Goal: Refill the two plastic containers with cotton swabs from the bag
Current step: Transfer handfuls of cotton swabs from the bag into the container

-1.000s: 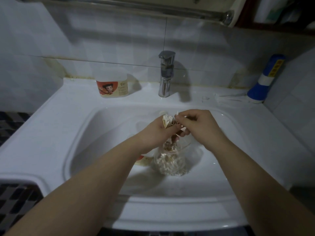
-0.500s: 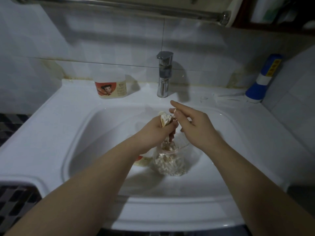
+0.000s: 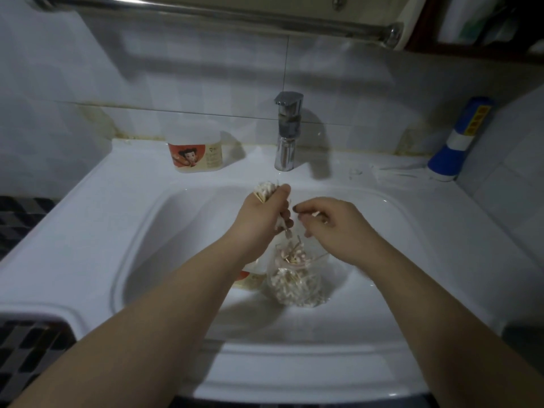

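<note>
My left hand (image 3: 262,219) is shut on a bunch of cotton swabs (image 3: 265,188), whose white tips stick up above my fist. My right hand (image 3: 332,225) pinches a few swabs just to the right of it, fingers curled. Below both hands a clear plastic bag (image 3: 294,281) of swabs lies in the sink basin (image 3: 176,231), its mouth open upward. A plastic container (image 3: 250,278) with a red label sits in the basin, mostly hidden under my left forearm. A second plastic container (image 3: 195,151) with a cartoon label stands on the sink ledge at the back left.
A chrome tap (image 3: 287,131) rises behind the basin. A blue and white flashlight (image 3: 459,139) leans in the back right corner, with a few loose swabs (image 3: 394,172) beside it on the ledge. A metal rail (image 3: 223,13) runs overhead. Checkered floor tiles (image 3: 20,219) show at left.
My right hand has dropped from touching the bunch and closed on a few swabs lower down. My left hand keeps its bunch and has lifted slightly.
</note>
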### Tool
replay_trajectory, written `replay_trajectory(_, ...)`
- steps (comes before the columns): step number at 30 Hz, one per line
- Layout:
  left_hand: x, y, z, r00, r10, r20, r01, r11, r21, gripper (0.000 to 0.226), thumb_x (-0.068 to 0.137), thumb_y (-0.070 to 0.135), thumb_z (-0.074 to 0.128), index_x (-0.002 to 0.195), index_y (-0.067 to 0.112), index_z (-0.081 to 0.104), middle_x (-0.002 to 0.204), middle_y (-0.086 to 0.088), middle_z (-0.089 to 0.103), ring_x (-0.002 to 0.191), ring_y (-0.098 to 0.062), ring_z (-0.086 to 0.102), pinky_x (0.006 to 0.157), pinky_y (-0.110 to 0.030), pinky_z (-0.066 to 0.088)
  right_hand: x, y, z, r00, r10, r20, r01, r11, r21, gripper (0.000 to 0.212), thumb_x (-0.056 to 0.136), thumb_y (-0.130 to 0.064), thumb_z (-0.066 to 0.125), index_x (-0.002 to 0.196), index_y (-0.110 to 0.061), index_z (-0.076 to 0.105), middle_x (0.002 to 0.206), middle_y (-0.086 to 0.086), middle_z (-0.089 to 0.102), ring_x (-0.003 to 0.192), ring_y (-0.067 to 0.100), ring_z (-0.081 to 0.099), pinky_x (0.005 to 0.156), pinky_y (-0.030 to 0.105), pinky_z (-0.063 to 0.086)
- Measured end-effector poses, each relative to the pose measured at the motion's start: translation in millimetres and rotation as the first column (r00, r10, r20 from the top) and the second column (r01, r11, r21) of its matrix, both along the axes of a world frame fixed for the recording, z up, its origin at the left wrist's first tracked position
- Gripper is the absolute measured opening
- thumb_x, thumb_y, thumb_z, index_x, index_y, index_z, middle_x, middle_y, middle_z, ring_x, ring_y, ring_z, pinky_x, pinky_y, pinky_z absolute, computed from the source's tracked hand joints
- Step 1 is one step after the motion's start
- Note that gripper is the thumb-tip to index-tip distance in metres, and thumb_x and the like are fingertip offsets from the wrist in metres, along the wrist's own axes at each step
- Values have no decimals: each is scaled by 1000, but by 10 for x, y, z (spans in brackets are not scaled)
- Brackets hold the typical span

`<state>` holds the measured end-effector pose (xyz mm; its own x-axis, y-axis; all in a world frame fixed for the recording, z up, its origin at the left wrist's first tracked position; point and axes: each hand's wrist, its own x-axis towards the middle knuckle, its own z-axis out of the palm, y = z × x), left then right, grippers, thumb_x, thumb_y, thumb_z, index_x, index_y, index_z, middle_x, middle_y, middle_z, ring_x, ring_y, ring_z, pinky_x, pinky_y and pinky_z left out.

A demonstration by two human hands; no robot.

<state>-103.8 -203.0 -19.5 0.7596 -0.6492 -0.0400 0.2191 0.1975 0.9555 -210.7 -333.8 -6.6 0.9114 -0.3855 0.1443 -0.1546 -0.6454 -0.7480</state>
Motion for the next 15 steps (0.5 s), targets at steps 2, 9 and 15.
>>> replay_trajectory(2, 25, -6, 18, 996, 7, -92, -12, 999, -52, 40, 102, 28, 59, 63, 21, 52, 57, 3, 49, 53, -16, 54, 63, -34, 46, -11, 30, -22, 994, 65, -83, -66, 998, -7, 20, 92, -38, 69, 110, -32, 77, 89, -17, 72, 81, -2, 67, 71, 15, 48)
replay_trajectory(9, 33, -17, 29, 963, -18, -269, -28, 985, -169, 33, 105, 32, 54, 78, 13, 55, 67, 0, 55, 63, -16, 60, 69, -30, 57, -18, 67, 2, 987, 88, -136, -107, 985, -139, 35, 96, -36, 68, 71, -12, 74, 66, 6, 69, 60, 16, 64, 61, 31, 49)
replay_trajectory(15, 156, 7, 18, 911, 76, -405, -165, 968, -188, 39, 106, 34, 52, 73, 14, 52, 69, -4, 55, 65, -19, 59, 68, -30, 56, -34, 45, 37, 994, 69, -86, -74, 996, -56, 24, 88, -18, 65, 66, -10, 71, 65, 13, 66, 46, 10, 48, 47, 22, 37)
